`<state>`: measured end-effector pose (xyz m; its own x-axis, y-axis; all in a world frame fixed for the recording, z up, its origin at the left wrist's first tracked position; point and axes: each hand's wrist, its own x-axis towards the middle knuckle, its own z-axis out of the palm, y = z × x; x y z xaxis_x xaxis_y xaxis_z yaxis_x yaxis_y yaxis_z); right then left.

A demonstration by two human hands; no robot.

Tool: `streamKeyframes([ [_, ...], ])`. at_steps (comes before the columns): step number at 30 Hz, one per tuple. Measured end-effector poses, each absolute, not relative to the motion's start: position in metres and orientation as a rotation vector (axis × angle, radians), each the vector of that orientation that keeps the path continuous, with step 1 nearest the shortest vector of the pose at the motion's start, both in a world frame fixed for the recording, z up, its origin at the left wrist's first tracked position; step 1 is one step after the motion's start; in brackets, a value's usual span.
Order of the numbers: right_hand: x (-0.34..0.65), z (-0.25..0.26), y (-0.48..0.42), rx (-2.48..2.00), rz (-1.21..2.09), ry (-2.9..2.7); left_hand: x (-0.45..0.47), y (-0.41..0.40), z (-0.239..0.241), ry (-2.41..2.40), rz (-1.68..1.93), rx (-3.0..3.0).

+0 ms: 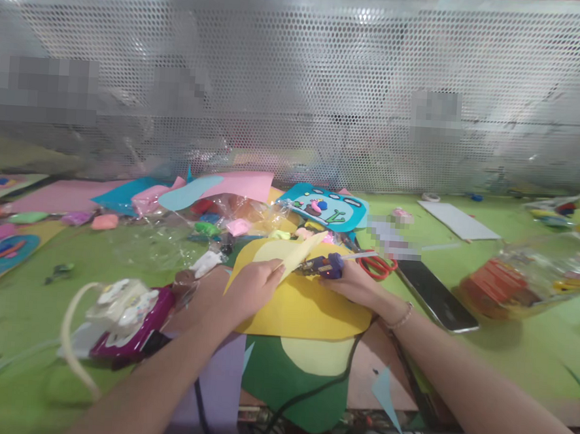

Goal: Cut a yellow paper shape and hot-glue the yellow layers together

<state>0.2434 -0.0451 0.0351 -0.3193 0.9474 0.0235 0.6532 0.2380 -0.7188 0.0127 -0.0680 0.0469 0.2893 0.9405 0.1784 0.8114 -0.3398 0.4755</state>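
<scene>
My left hand (259,284) is closed on a pale yellow paper piece (301,257), tilted up over a larger yellow sheet (308,310). In my right hand (352,283) is a dark blue hot glue gun (327,266), with a clear glue stick (361,255) at its back end. The gun's nozzle points left at the raised paper; its tip is hard to make out behind that paper. Below the yellow sheet lies green paper (299,388) with a pale yellow shape (318,355) on it. A black cord (308,393) runs across the green paper.
A purple power strip (153,317) with a white plug stands at left. To the right are scissors with red handles (380,265), a phone (435,294) and a plastic container (502,282). Clay lumps, coloured sheets and a blue picture (323,207) lie before a perforated metal panel (298,86).
</scene>
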Motion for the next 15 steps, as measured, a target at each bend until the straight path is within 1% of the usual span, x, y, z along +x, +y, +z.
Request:
streamKeyframes([
  [15,0.244,0.032,-0.044,-1.452,0.864,-2.042,0.020,-0.076,0.073,1.732,0.704,1.938],
])
